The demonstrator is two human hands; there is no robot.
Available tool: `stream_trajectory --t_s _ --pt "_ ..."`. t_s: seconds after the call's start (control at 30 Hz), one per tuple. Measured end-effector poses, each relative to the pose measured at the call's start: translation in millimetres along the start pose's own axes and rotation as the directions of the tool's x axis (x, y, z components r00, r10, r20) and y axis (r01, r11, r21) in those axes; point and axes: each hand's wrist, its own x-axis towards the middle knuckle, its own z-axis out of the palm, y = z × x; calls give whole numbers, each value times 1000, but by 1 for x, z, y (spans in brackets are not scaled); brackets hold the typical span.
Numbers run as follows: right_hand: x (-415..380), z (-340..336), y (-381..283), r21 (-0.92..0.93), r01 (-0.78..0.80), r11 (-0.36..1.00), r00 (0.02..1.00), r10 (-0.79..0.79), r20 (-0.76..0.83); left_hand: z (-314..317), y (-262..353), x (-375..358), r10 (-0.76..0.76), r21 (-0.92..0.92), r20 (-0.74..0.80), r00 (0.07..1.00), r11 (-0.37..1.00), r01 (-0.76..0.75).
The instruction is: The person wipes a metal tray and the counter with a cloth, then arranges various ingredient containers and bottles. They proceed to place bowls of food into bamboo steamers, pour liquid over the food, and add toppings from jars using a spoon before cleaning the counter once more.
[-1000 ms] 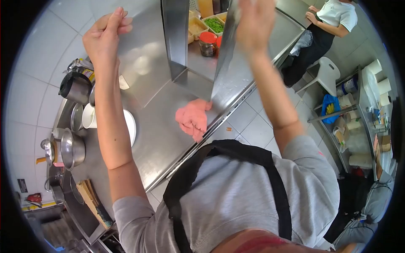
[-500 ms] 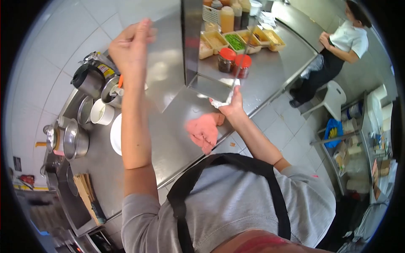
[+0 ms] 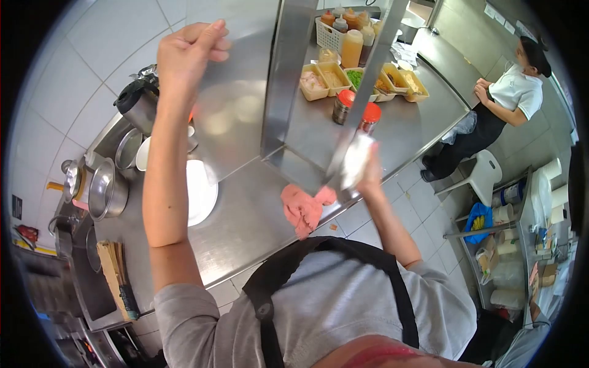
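Cloth [image 3: 300, 210], pink and unheld, lies by the counter [image 3: 245, 211] edge. The right hand [image 3: 370, 176] clasps a white wad [image 3: 356, 161]; the left hand [image 3: 189, 54] is half curled, contents unclear.

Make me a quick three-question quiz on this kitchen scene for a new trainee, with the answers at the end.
1. True or false: the pink cloth lies near the edge of the steel counter.
2. Multiple choice: what colour are the lids on the two jars?
A. Green
B. Red
C. White
3. Short answer: which of the wearer's hands has the blurred white item in it?

Key:
1. True
2. B
3. The right hand
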Motion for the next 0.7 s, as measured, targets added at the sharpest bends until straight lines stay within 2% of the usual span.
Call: stream_trajectory --t_s 0.03,0.07,0.1,0.13,0.17,0.23,0.27,0.3,0.33,0.37,0.4,0.43,0.47,0.5,0.53,0.57,0.6,0.63,0.67,0.7 --pt "8 -3 -27 -10 160 987 987 -160 2 -6 -2 2 0 -1 -5 1000 1000 0" --pt "2 16 -61 4 408 913 913 -408 -4 -11 -3 4 4 40 3 1000 999 -4" --pt "-3 32 -93 -64 572 818 817 -575 -51 -15 -3 6 8 82 11 1000 997 -9" --pt "4 41 -121 -12 676 736 736 -676 -37 -15 -4 5 12 85 11 1000 996 -12" --pt "-27 85 -149 -40 759 650 651 -759 18 -13 -6 4 50 147 20 999 988 -52" --pt "-39 131 -189 126 832 541 503 -830 243 -7 -8 -1 88 208 38 995 974 -94" --pt "-37 156 -200 52 893 448 419 -868 267 -3 -8 -3 144 325 74 987 932 -160" --pt "-23 179 -212 1 880 476 463 -857 227 2 -7 -6 194 434 120 974 872 -227" --pt "-11 205 -213 -1 880 475 464 -860 214 5 -2 -8 186 532 170 968 809 -249" --pt "-1 234 -206 -290 914 283 374 -866 333 9 0 -7 185 532 185 965 807 -257" --pt "1 259 -189 -527 849 36 323 -824 465 13 2 -8 223 571 224 949 758 -314" --pt "-19 278 -151 -598 802 19 265 -907 327 16 1 -8 257 605 263 930 707 -366" --pt "27 285 -130 -559 829 -16 230 -902 366 16 -1 -5 247 601 275 929 711 -366" --pt "18 276 -93 -434 898 -69 179 -844 506 15 -5 1 190 559 252 949 772 -303" --pt "4 268 -62 -402 915 -18 239 -778 581 13 -10 9 131 514 229 965 825 -234" --pt "-7 260 -42 -375 926 40 294 -700 650 10 -16 17 119 513 237 964 827 -228" --pt "-15 254 -47 -384 922 48 306 -698 648 6 -23 26 97 448 209 973 875 -184" --pt "-24 248 -64 -438 869 230 488 -542 684 6 -26 33 73 380 177 981 915 -137" --pt "-31 239 -80 -503 773 387 627 -343 700 7 -23 40 62 382 175 983 915 -126" --pt "-34 225 -91 -333 797 503 541 -353 763 8 -15 50 63 424 162 985 897 -127"
